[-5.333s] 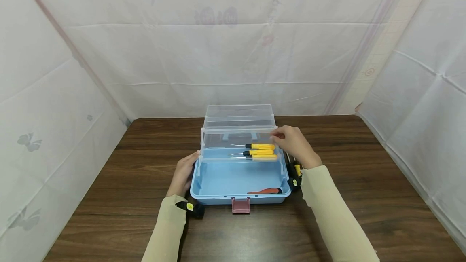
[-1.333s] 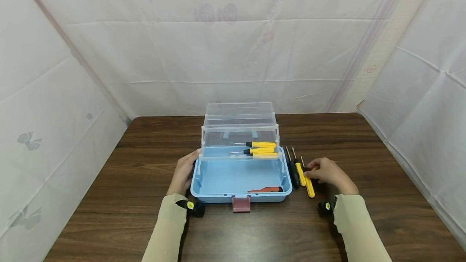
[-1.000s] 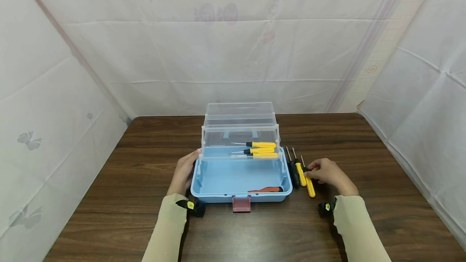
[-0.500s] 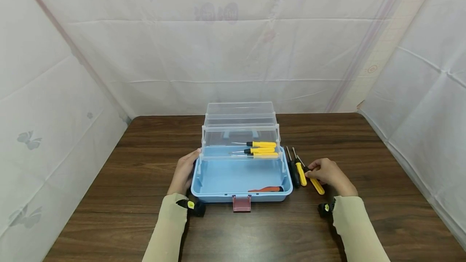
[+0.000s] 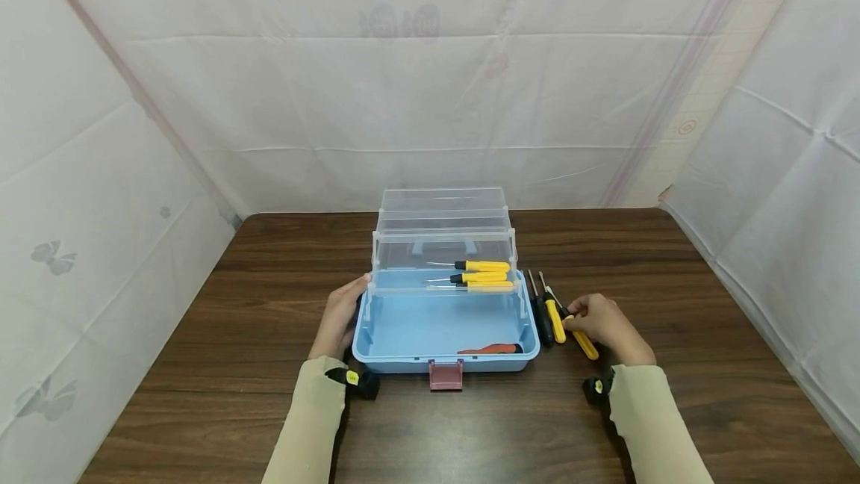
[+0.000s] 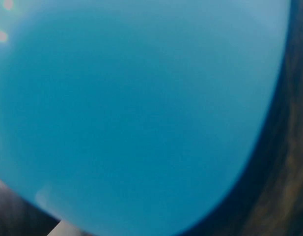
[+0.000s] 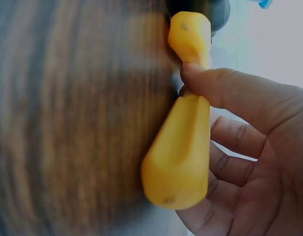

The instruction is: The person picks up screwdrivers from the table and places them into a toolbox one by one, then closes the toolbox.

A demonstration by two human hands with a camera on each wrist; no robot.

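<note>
Right hand [image 5: 608,320] fingers [image 7: 230,93] pinch a yellow screwdriver [image 5: 581,339] on the worktop [image 5: 672,305], just right of the toolbox [image 5: 443,334]. Left hand [image 5: 338,317] rests on the box's left wall, fingers mostly straight. Three yellow drivers [image 5: 480,276] already lie in the clear tray, a red tool [image 5: 490,351] in the base. Two more drivers [image 5: 547,312] left outside beside the box.

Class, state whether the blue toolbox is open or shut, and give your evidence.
Open: the blue toolbox shows its bare floor, with its clear trays raised behind.
</note>
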